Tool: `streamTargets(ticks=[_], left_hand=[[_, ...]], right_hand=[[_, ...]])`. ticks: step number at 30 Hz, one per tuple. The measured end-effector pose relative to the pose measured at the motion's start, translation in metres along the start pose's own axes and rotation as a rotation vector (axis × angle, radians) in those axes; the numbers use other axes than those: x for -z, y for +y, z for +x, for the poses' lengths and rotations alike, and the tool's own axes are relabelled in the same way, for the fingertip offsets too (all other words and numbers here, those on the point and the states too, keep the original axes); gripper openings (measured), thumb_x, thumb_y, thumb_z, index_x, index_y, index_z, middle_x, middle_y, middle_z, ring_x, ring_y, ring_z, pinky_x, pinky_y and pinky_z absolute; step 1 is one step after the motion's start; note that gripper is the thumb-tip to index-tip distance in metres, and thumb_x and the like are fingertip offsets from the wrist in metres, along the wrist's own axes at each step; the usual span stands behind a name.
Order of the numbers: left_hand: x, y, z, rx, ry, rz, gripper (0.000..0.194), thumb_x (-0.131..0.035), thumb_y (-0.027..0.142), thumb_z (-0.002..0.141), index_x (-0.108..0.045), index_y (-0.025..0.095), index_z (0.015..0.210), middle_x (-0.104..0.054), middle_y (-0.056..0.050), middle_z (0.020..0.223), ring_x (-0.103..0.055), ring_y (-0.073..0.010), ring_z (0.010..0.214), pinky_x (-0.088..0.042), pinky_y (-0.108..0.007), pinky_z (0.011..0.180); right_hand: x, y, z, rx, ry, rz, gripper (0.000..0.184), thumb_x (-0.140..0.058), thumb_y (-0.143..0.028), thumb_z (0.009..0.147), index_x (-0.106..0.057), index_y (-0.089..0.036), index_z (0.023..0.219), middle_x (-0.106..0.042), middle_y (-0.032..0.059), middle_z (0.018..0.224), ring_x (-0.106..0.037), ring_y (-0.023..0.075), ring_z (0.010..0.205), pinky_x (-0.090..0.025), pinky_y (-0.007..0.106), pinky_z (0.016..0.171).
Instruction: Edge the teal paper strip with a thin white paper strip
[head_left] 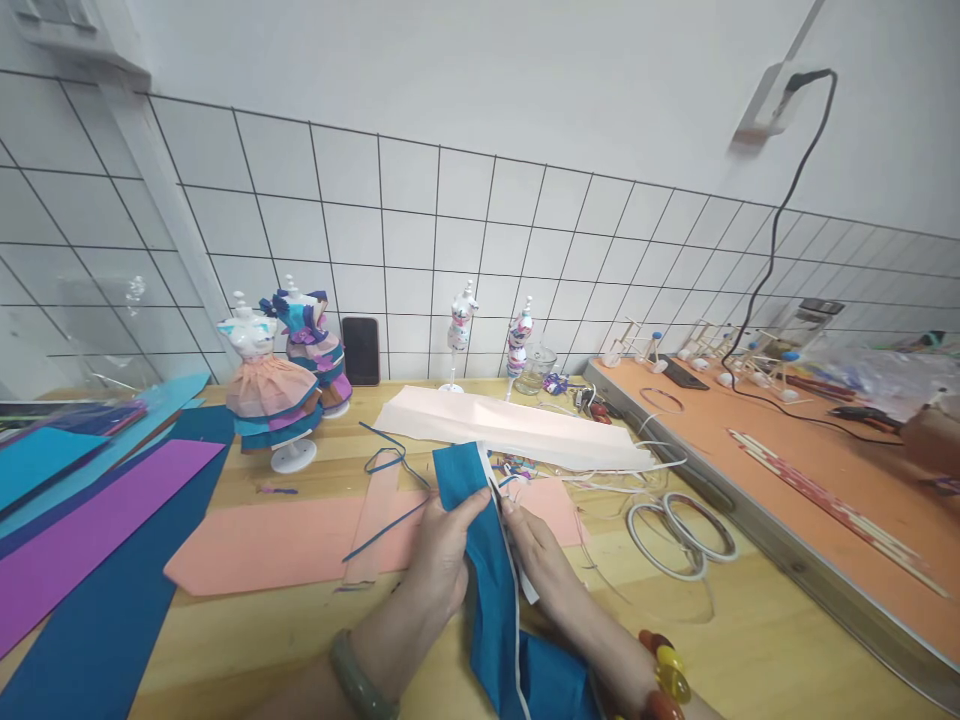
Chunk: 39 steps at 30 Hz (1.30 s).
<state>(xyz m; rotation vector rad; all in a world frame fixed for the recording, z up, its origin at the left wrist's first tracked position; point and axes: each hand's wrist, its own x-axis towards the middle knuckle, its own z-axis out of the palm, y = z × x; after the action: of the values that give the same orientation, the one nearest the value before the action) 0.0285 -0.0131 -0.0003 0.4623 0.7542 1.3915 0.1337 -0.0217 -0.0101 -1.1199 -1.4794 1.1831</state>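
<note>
A long strip of teal crepe paper with a white edge runs from the table's front edge up between my hands. My left hand pinches its left side near the top, fingers closed on the paper. My right hand grips the white edge on the right side, fingers closed too. Under the hands lies a salmon-pink paper sheet on the wooden table. A green bangle sits on my left wrist, amber beads on my right.
Two small dress forms in paper dresses stand at the back left, two bare mini mannequins further right. Folded pale-pink paper, blue and purple sheets, white tape rings, a phone and an orange mat with tools surround the hands.
</note>
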Motion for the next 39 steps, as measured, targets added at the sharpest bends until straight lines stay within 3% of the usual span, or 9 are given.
streamTargets(ticks=[6, 15, 24, 39], left_hand=[[0.0012, -0.0007, -0.0001, 0.010, -0.047, 0.009, 0.034, -0.074, 0.021, 0.060, -0.066, 0.013, 0.092, -0.069, -0.012, 0.096, -0.065, -0.0270, 0.087, -0.049, -0.038, 0.081], [-0.0028, 0.0018, -0.0021, 0.007, -0.006, -0.014, 0.044, -0.076, 0.018, 0.055, -0.064, 0.012, 0.097, -0.069, -0.013, 0.096, -0.064, -0.0287, 0.089, -0.049, -0.039, 0.080], [-0.0023, 0.0020, -0.0015, 0.033, 0.001, -0.007, 0.038, -0.076, 0.019, 0.056, -0.064, 0.012, 0.091, -0.068, -0.013, 0.098, -0.064, -0.0276, 0.089, -0.048, -0.038, 0.083], [0.0010, -0.0035, -0.0006, 0.012, -0.031, 0.076, 0.032, -0.077, 0.022, 0.055, -0.067, 0.012, 0.084, -0.070, -0.011, 0.088, -0.065, -0.0260, 0.082, -0.050, -0.034, 0.077]], right_hand=[[0.0000, 0.0010, 0.0007, -0.014, 0.015, -0.021, 0.047, -0.035, -0.056, 0.086, -0.060, -0.016, 0.085, -0.065, 0.0063, 0.085, -0.057, 0.0215, 0.085, -0.043, 0.031, 0.081], [0.0004, 0.0048, 0.0019, -0.026, 0.050, -0.051, 0.045, -0.037, -0.058, 0.084, -0.054, -0.018, 0.074, -0.060, 0.0030, 0.073, -0.053, 0.0188, 0.074, -0.043, 0.028, 0.070], [0.0002, 0.0031, 0.0023, -0.021, 0.063, -0.063, 0.045, -0.039, -0.059, 0.083, -0.052, -0.018, 0.069, -0.054, 0.0006, 0.069, -0.049, 0.0164, 0.068, -0.040, 0.026, 0.066], [0.0033, 0.0033, 0.0016, 0.011, 0.030, -0.033, 0.043, -0.035, -0.054, 0.087, -0.057, -0.017, 0.084, -0.061, 0.0065, 0.084, -0.053, 0.0197, 0.084, -0.041, 0.031, 0.082]])
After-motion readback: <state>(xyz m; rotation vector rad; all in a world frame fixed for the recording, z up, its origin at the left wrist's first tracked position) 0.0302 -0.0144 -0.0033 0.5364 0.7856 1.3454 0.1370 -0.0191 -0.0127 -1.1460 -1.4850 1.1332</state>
